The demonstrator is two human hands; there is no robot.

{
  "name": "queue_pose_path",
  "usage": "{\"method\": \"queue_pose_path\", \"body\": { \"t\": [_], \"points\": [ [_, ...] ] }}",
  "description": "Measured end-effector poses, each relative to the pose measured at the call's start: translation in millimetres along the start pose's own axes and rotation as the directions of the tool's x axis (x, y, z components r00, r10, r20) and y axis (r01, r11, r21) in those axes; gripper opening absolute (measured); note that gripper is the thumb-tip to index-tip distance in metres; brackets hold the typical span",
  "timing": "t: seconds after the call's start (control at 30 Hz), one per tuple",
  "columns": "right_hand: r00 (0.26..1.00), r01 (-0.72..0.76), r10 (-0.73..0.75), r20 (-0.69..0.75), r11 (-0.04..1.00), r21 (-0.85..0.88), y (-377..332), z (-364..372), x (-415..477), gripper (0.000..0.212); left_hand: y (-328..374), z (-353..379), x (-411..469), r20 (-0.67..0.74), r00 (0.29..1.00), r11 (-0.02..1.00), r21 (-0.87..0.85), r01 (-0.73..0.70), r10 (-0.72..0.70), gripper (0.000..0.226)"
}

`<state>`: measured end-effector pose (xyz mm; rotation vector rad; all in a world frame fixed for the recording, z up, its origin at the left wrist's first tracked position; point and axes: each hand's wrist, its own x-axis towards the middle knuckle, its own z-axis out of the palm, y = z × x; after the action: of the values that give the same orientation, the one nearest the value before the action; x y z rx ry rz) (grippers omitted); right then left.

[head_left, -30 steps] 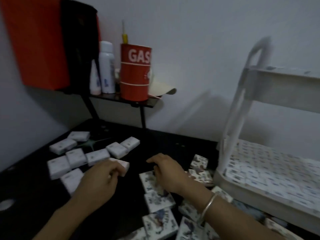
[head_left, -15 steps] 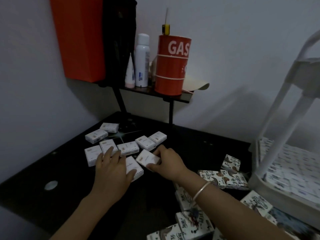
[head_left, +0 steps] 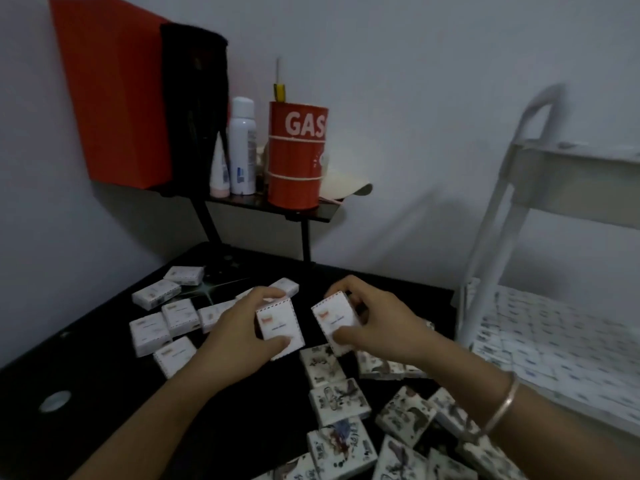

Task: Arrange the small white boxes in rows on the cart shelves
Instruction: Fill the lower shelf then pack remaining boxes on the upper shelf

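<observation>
— While both hands hover over the table, what is the biggest thing in view?

— A white cart (head_left: 485,258), to the right of the fingers. Its lower shelf (head_left: 585,415) is covered with small boxes in tidy rows. What lies in the upper shelf (head_left: 571,181) cannot be seen from below.

— And under the hands?

— A black table (head_left: 104,393). Several plain white boxes (head_left: 180,317) lie scattered left of and beyond the fingers. A heap of patterned boxes (head_left: 337,398) lies nearer the person, below the right fingers.

— What are the hands doing?

— The left hand (head_left: 239,334) grips one white box (head_left: 278,327), thumb on its lower edge, fingers curled over the top. The right hand (head_left: 377,327) pinches a second box (head_left: 334,322) the same way. Both are lifted side by side, well apart from the cart.

— How far along is it?

— Seemingly past midway: one shelf looks full, but many boxes wait on the table, and the two held ones are not yet placed.
</observation>
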<state>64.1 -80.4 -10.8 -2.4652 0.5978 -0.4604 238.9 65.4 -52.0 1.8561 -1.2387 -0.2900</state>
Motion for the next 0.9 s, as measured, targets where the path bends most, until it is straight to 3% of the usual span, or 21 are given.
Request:
{"method": "queue_pose_path", "body": {
  "t": [0.07, 0.23, 0.43, 0.53, 0.67, 0.8, 0.9],
  "points": [
    [0.999, -0.014, 0.015, -0.049, 1.000, 0.021, -1.7, -31.0, -21.1, 0.027, 34.2, 6.4, 7.9, 0.037, 0.998, 0.988, -0.144, -0.049, 0.054, 0.045],
    [0.949, -0.034, 0.016, -0.316, 0.998, -0.051, -7.9, -119.8, -81.4, 0.020, 145.8, 35.1, 25.7, 0.088, 0.964, 0.877, -0.444, -0.186, 0.249, 0.038],
    [0.778, -0.102, 0.044, -0.626, 0.993, -0.058, -9.9, -219.3, -164.6, 0.020, 279.8, 64.6, 42.3, 0.114, 0.833, 0.699, -0.611, -0.371, 0.541, 0.026],
    [0.704, -0.137, 0.018, -0.710, 0.984, -0.111, -10.4, -261.2, -202.4, 0.021, 338.0, 77.0, 54.2, 0.101, 0.764, 0.637, -0.627, -0.448, 0.637, 0.022],
    [0.617, -0.194, -0.015, -0.787, 0.966, -0.171, -9.7, -304.3, -241.9, 0.033, 409.4, 102.1, 71.6, -0.017, 0.673, 0.552, -0.556, -0.621, 0.739, 0.025],
    [0.535, -0.275, -0.039, -0.844, 0.937, -0.217, -1.4, -336.3, -263.8, 0.034, 460.9, 144.7, 96.3, -0.014, 0.677, 0.585, -0.492, -0.645, 0.736, 0.033],
    [0.475, -0.349, -0.063, -0.878, 0.902, -0.254, 7.6, -355.0, -267.8, 0.031, 482.5, 178.2, 113.4, 0.051, 0.657, 0.630, -0.349, -0.694, 0.752, 0.031]
  ]
}}
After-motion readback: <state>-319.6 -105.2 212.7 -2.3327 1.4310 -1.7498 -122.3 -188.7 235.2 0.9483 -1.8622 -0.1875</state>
